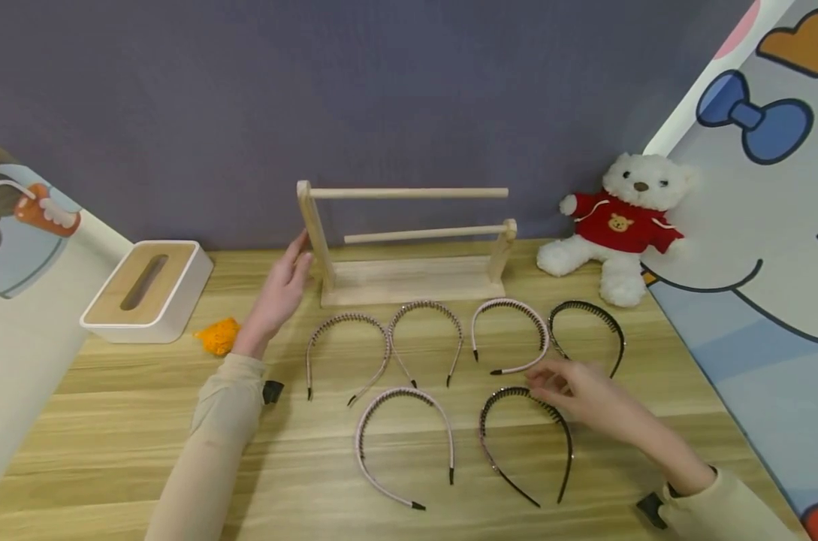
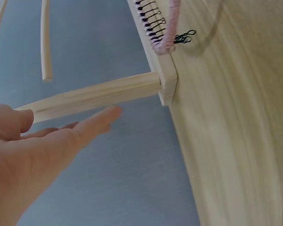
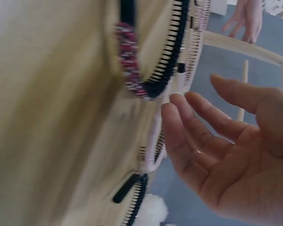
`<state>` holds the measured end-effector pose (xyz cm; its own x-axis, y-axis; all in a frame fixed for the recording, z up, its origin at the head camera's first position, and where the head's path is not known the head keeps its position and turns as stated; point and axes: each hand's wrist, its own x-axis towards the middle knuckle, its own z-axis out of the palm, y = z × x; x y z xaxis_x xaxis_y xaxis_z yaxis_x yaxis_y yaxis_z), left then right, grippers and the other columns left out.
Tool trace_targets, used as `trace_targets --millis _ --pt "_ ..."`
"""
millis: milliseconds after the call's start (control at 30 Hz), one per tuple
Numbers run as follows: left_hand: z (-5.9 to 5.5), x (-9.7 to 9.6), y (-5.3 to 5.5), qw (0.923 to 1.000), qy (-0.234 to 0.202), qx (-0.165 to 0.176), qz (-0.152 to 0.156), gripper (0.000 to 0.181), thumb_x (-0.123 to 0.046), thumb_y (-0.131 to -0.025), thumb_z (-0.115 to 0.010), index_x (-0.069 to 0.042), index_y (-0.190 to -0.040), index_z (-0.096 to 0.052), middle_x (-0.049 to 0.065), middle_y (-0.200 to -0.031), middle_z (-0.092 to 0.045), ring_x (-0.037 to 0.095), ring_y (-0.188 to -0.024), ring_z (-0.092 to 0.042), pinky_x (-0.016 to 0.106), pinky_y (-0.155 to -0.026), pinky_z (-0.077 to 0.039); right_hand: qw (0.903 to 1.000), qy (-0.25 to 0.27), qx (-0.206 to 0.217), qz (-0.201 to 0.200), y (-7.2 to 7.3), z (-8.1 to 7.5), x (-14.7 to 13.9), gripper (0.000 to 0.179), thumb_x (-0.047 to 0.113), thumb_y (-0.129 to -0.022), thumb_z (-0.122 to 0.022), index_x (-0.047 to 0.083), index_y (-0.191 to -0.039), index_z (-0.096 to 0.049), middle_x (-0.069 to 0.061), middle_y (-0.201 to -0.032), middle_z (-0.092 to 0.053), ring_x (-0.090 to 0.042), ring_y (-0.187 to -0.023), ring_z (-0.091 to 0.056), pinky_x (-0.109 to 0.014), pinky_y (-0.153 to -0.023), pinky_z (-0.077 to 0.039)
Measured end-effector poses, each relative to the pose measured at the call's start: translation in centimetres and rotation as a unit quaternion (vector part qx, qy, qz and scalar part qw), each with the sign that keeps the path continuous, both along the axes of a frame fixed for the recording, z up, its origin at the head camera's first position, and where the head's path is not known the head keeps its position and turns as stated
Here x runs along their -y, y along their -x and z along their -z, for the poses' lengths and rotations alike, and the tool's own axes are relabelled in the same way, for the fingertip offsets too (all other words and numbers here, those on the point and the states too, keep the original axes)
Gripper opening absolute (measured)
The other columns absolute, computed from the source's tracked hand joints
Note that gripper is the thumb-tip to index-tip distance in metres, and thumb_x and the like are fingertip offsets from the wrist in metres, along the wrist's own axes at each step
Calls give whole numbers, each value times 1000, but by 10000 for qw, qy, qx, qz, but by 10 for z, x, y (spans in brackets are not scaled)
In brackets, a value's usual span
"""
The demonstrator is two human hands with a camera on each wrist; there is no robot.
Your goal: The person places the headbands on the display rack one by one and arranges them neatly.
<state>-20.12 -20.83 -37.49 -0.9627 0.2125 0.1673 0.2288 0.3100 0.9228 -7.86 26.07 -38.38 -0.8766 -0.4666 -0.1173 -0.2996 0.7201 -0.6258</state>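
Note:
A wooden two-bar rack [image 1: 415, 279] stands against the back wall. My left hand [image 1: 287, 289] is beside its left post, fingers extended; in the left wrist view the hand [image 2: 52, 146] lies along the post [image 2: 108, 92]. My right hand [image 1: 578, 391] is over the top of a dark headband [image 1: 562, 421] with black teeth, near a pale pink headband [image 1: 546, 330]. In the right wrist view the right hand's fingers [image 3: 177, 136] are spread and slightly bent, holding nothing, close to the dark headband's red glittery stretch [image 3: 129, 61].
Several more headbands lie around, including a pink one [image 1: 361, 428] in front and a black one [image 1: 614, 327] at right. A white teddy bear [image 1: 618, 222] in red sits at back right. To the left are a tissue box [image 1: 185, 308] and a crumpled orange thing [image 1: 219, 336].

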Motion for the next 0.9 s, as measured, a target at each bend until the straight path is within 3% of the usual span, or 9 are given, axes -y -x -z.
trace_targets --millis 233,667,900 --pt "9 -7 7 9991 -422 62 35 55 -14 -119 -31 0 -170 -16 27 -172 -23 46 -155 -30 65 -122 -38 9993 -173 82 -315 -2 16 -10 36 12 -97 -80 -7 -126 -72 -10 -112 -76 -6 -85 -67 -25 -70 -63" --pt "11 -15 8 9978 -645 30 -179 52 -14 -119 -29 4 -168 -22 33 -167 -30 48 -153 -33 65 -121 -40 9980 -541 -149 -302 5 20 -5 15 10 -95 -82 5 -108 -77 4 -99 -75 -12 -87 -70 -31 -72 -64" --pt "11 -14 9 9981 -566 78 -228 51 -14 -119 -29 5 -166 -24 35 -163 -34 47 -152 -35 63 -121 -41 9979 -613 28 -209 6 20 -2 11 8 -95 -81 6 -104 -76 6 -94 -73 -9 -83 -67 -29 -68 -63"
